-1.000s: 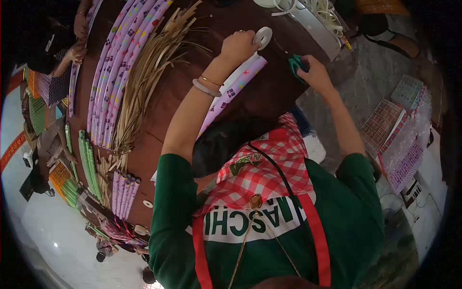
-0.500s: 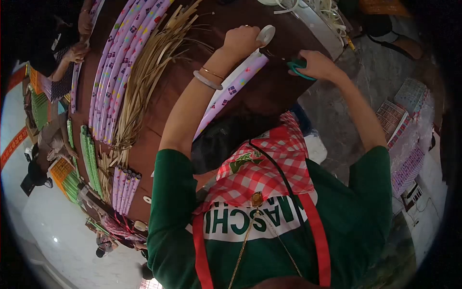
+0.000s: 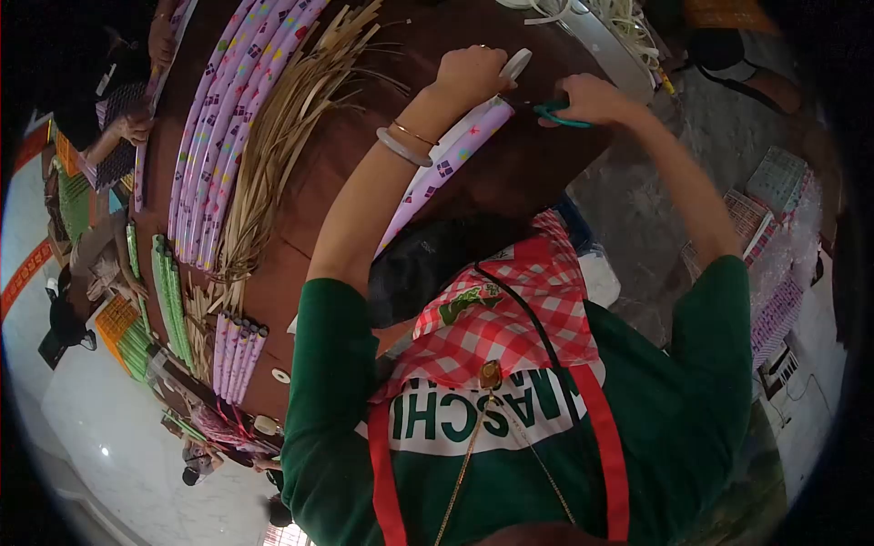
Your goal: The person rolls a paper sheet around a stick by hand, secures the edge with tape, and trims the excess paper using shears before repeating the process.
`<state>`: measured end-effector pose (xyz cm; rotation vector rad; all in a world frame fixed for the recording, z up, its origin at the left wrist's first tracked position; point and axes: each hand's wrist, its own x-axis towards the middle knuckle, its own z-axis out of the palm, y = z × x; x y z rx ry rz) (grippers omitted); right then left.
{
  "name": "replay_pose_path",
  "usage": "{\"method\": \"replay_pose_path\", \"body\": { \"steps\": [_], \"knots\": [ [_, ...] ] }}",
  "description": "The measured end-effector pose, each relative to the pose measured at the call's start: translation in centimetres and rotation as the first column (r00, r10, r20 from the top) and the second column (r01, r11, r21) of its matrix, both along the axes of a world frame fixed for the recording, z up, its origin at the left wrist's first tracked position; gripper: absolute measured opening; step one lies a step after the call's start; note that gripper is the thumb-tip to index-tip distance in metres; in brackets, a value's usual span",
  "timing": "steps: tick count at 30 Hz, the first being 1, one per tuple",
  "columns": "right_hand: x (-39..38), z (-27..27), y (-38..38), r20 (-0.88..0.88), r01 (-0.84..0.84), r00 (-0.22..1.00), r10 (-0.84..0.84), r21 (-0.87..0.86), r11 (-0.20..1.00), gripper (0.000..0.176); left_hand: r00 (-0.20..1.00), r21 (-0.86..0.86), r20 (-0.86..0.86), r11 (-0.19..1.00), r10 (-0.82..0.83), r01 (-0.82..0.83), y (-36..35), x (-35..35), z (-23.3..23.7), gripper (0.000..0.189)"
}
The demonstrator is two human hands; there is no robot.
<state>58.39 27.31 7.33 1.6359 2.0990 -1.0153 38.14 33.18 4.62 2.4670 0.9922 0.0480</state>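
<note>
My left hand (image 3: 471,75) is closed at the far end of a purple patterned tube (image 3: 446,171), with a roll of white tape (image 3: 516,65) at its fingertips. The tube slants down under my left forearm, and a white strip shows along its edge. In my right hand (image 3: 594,98) are green-handled scissors (image 3: 557,115). Their dark blades point left, close to the tube's end; whether they touch it is unclear. More purple patterned tubes (image 3: 228,118) lie side by side at the upper left, next to a bundle of thin tan strips (image 3: 296,127).
Short purple rolls (image 3: 238,359) and green rolls (image 3: 170,300) lie on the dark brown table (image 3: 305,205). A co-worker's hand (image 3: 137,126) is at the upper left, near another tube. Pale strips (image 3: 628,32) sit at the top right. Packaged goods (image 3: 783,264) are stacked on the right.
The scissors have turned and moved left toward the tube's end, with my right hand. My left hand, the tape roll and the tube have shifted slightly right.
</note>
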Motion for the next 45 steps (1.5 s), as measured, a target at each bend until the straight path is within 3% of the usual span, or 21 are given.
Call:
{"method": "replay_pose_path", "body": {
  "steps": [7,16,19,25,31,33,37,39,40,42,43,45],
  "knots": [
    [-0.7,-1.1,0.0,0.003,0.011,1.0,-0.01,-0.028,1.0,0.069,1.0,-0.02,-0.004,1.0,-0.009,0.009,0.2,-0.1,-0.3,0.033],
    [-1.4,-0.5,-0.6,0.056,0.055,0.997,-0.06,0.078,0.995,0.063,1.0,-0.006,-0.019,1.0,0.002,-0.002,0.2,-0.3,-0.3,0.031],
    [-1.2,-1.1,-0.3,0.11,-0.007,0.994,0.001,0.052,0.999,0.069,1.0,-0.014,-0.005,1.0,0.012,-0.012,0.3,-0.2,-0.4,0.032],
    [-1.2,-1.4,-0.2,0.093,0.019,0.996,-0.016,-0.032,0.999,0.065,1.0,-0.018,0.016,1.0,-0.003,0.003,0.2,-0.5,-0.3,0.032],
    [-1.0,-1.7,-0.8,-0.024,0.069,0.997,-0.068,0.068,0.995,0.054,0.999,-0.038,-0.033,0.999,0.02,-0.021,0.2,-0.3,-0.3,0.032],
    [-0.7,-2.0,-0.6,0.01,0.001,1.0,-0.001,-0.013,1.0,0.056,1.0,0.018,-0.009,1.0,0.024,-0.024,0.2,-0.2,-0.6,0.03],
    [-0.3,-3.0,-1.4,-0.039,-0.032,0.999,0.034,0.058,0.998,0.051,0.994,0.136,0.099,0.989,0.052,-0.065,0.1,0.0,-0.9,0.025],
    [0.1,-4.2,-2.3,-0.037,0.029,0.999,-0.025,0.121,0.992,0.048,0.995,0.496,0.1,0.868,-0.022,-0.031,0.3,0.1,-0.7,0.017],
    [0.3,-4.6,-2.9,-0.037,0.027,0.999,-0.023,0.122,0.992,0.048,0.995,0.497,0.101,0.867,-0.02,-0.033,0.3,0.0,-1.2,0.017],
    [0.4,-4.5,-4.3,-0.077,0.11,0.993,-0.091,0.295,0.949,0.048,0.992,0.701,0.09,0.714,-0.086,-0.002,0.3,-0.3,-2.6,0.015],
    [0.2,-4.1,-4.6,-0.073,0.104,0.994,-0.086,0.3,0.948,0.048,0.992,0.704,0.094,0.71,-0.082,-0.008,-0.1,-0.6,-3.2,0.015],
    [-0.2,-3.1,-5.2,0.139,0.145,0.974,-0.179,0.228,0.963,0.049,1.0,0.412,0.025,0.911,-0.005,-0.006,-1.1,-1.3,-3.8,0.016]
  ]
}}
